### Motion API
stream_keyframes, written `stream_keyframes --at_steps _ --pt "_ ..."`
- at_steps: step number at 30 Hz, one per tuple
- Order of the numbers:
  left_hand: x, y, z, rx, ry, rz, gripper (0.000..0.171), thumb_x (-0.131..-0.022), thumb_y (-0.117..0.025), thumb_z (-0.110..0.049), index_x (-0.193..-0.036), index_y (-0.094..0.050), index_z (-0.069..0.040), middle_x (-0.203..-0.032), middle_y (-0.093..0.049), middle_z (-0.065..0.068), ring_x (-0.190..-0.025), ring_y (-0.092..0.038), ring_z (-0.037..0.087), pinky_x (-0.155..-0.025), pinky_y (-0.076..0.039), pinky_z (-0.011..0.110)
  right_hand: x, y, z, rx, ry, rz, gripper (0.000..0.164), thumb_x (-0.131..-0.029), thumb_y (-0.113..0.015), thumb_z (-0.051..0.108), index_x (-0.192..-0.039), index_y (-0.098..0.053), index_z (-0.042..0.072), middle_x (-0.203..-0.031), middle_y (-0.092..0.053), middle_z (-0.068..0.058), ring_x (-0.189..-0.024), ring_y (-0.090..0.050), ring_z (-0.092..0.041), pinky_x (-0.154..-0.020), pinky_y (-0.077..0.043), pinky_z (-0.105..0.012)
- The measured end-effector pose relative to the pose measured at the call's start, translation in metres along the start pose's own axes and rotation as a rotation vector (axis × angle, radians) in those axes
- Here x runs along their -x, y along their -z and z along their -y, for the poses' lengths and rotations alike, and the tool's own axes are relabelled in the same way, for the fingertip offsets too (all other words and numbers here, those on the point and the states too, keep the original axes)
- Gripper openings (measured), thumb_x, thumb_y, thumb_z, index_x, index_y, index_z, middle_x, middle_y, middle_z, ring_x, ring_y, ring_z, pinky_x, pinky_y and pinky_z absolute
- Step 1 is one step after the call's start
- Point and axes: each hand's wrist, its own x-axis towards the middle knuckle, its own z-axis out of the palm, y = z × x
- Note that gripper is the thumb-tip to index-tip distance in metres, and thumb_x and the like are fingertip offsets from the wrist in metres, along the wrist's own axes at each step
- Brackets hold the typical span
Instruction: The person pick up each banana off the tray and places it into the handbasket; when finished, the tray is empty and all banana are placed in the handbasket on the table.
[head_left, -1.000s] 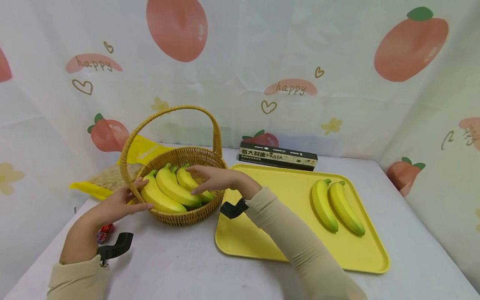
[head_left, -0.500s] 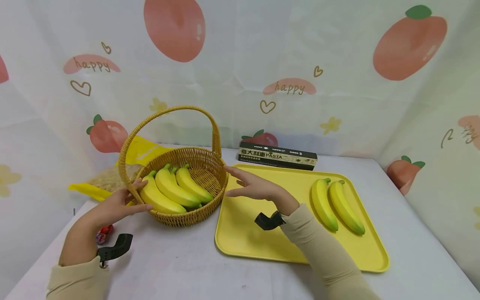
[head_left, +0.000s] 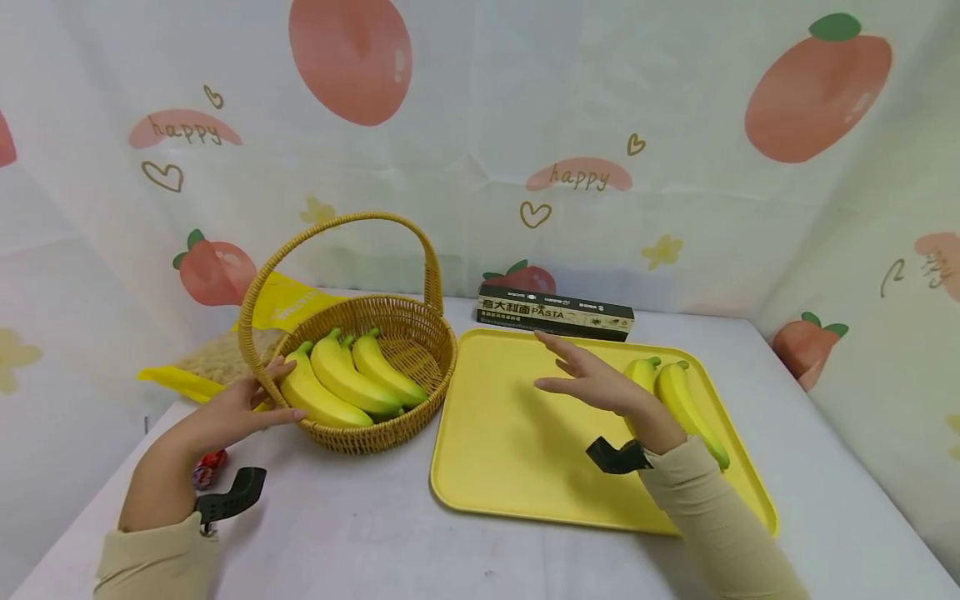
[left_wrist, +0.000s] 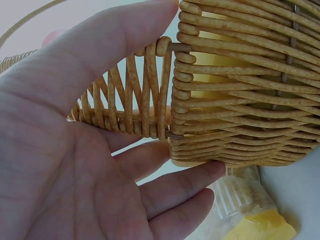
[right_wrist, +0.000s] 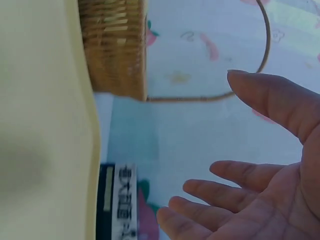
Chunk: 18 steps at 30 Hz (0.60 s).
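A wicker basket (head_left: 360, 437) with a tall arched handle stands left of centre, with several bananas (head_left: 348, 379) inside. My left hand (head_left: 225, 417) grips its left side at the foot of the handle. In the left wrist view, thumb and fingers lie around the woven handle base (left_wrist: 145, 95). My right hand (head_left: 600, 379) hovers over the yellow tray (head_left: 510, 467), holding nothing; its fingers are spread loosely, and the palm shows in the right wrist view. Two bananas (head_left: 690, 408) lie at the tray's right side, one partly hidden behind the right hand and wrist.
Behind the tray stands a dark pasta box (head_left: 555, 312). A yellow bag (head_left: 225, 354) with pale contents lies behind and left of the basket. A small red wrapped item (head_left: 210, 468) sits beside the left wrist. A printed cloth (head_left: 465, 167) hangs at the back.
My right hand has left the bananas in the basket and moved right, with nothing in it, to above the tray. The left hand has stayed on the basket.
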Motion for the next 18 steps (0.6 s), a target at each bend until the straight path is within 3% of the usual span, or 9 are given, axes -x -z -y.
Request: stream_keyframes --at_steps 10,18 --pt "0.001 -0.001 0.002 -0.006 -0.017 -0.009 0.085 -0.087 -0.064 -0.034 -0.149 -0.015 -0.002 -0.151 -0.01 0.032 -0.13 -0.022 0.057 -0.099 -0.028 0.068 0.044 0.02 -0.035 -0.026 -0.089 -0.124 0.076 -0.094 -0.055 0.028 -0.15 -0.009 0.003 -0.156 -0.006 -0.021 -0.14 -0.009 -0.047 -0.111 -0.015 -0.06" --pt "0.002 -0.001 0.002 0.013 -0.006 -0.018 0.085 -0.087 -0.064 -0.035 -0.149 -0.014 -0.003 -0.15 -0.011 0.032 -0.131 -0.021 0.056 -0.1 -0.03 0.066 0.067 0.022 -0.055 -0.02 -0.159 -0.299 0.073 -0.095 -0.053 0.028 -0.148 -0.013 -0.001 -0.154 -0.009 -0.024 -0.139 -0.013 -0.047 -0.11 -0.02 -0.057"
